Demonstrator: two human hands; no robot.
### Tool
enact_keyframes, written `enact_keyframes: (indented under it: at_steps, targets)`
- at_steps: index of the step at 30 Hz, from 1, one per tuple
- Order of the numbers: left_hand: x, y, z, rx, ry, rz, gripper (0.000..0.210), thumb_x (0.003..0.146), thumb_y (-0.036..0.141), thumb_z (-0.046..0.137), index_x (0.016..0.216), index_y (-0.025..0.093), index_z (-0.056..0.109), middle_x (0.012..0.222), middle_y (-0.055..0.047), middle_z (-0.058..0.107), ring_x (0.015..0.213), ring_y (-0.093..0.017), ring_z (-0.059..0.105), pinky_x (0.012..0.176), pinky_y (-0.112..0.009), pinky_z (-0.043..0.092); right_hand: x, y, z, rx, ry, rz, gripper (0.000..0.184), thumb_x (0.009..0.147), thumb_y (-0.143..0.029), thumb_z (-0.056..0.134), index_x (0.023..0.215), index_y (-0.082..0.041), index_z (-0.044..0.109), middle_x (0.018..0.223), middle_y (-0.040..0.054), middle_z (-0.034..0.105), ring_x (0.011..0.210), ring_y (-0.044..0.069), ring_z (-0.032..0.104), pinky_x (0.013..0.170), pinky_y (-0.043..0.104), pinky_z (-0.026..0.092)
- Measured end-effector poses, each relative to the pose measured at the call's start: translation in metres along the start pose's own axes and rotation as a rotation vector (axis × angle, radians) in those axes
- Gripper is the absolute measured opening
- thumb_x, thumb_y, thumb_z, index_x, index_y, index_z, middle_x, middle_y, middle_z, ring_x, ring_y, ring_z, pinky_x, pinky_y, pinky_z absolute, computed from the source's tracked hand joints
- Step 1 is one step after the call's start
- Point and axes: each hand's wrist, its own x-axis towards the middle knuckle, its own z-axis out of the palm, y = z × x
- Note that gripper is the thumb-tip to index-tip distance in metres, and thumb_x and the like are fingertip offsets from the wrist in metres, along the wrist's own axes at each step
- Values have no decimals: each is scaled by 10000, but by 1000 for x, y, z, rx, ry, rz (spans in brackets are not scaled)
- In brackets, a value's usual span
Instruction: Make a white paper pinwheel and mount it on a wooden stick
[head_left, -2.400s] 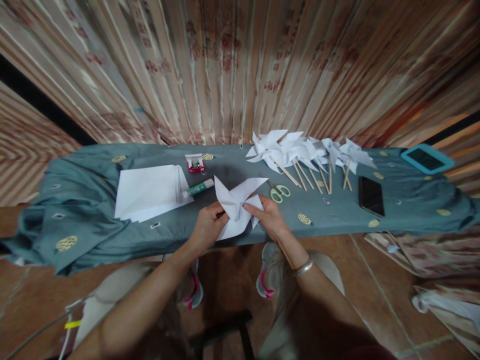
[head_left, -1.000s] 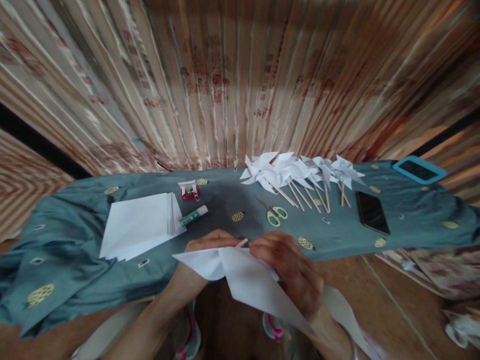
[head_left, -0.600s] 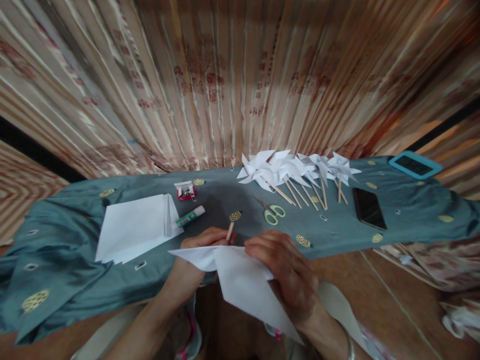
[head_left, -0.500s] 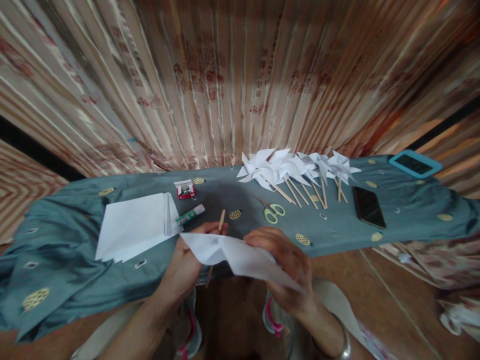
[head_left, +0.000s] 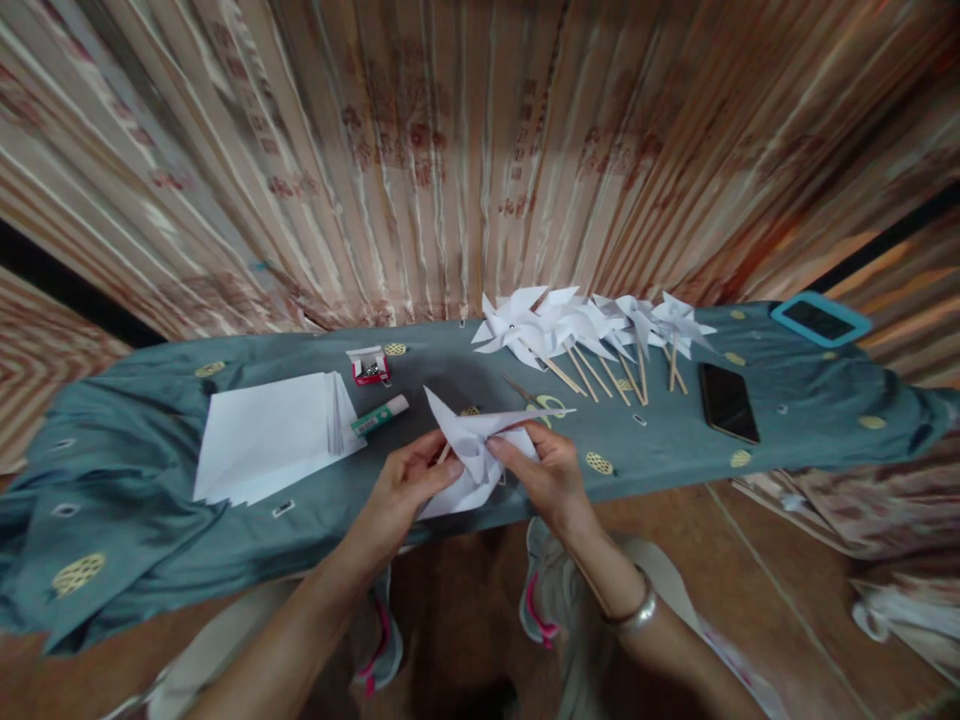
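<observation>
A white paper pinwheel (head_left: 474, 455) is between my two hands, its blades folded in and facing up at me. My left hand (head_left: 416, 475) is closed on a thin wooden stick (head_left: 444, 453), its thumb lying against the paper blade; most of the stick is hidden. My right hand (head_left: 546, 468) pinches the pinwheel, with the thumb pressed near its centre and the fingers behind. Just beyond the paper lie green-handled scissors (head_left: 551, 408), partly covered by a blade tip. A green glue stick (head_left: 380, 415) rests to the left of the pinwheel.
A stack of white paper sheets (head_left: 262, 435) lies at left on the green cloth (head_left: 427, 360). Near it stands a small open red box (head_left: 370, 368) of metal pins. Several finished pinwheels (head_left: 517, 325) lie at the back. A black phone (head_left: 729, 402) and blue-framed device (head_left: 821, 318) are at right.
The pinwheel has been raised and tilted, so its folded front now faces me. My right hand has moved up and left, its thumb now on the paper's centre.
</observation>
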Motion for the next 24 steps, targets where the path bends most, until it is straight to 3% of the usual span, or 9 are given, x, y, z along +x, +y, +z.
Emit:
enact_keyframes:
  at_steps: [3, 10, 24]
  targets:
    - [0, -3, -1, 20, 3, 22, 400, 615, 326, 842, 954, 135, 753, 878, -75, 746, 839, -218, 675, 804, -307, 511, 0, 2, 0, -17, 2, -12, 204, 692, -351, 731, 810, -190, 770, 704, 9, 730, 567, 130, 577, 557, 242, 470]
    - [0, -5, 2, 44, 112, -25, 456, 493, 299, 912, 882, 135, 741, 801, -44, 741, 723, -179, 664, 742, -297, 533, -1, 3, 1, -57, 12, -12, 221, 704, -375, 721, 819, -191, 766, 720, 15, 746, 577, 143, 601, 562, 244, 491]
    - [-1, -4, 6, 116, 147, 20, 405, 522, 368, 900, 818, 133, 755, 806, -65, 758, 710, -185, 669, 694, -294, 553, -5, 2, 3, -38, -9, -20, 276, 717, -385, 734, 902, -184, 694, 739, 5, 717, 613, 137, 604, 564, 227, 484]
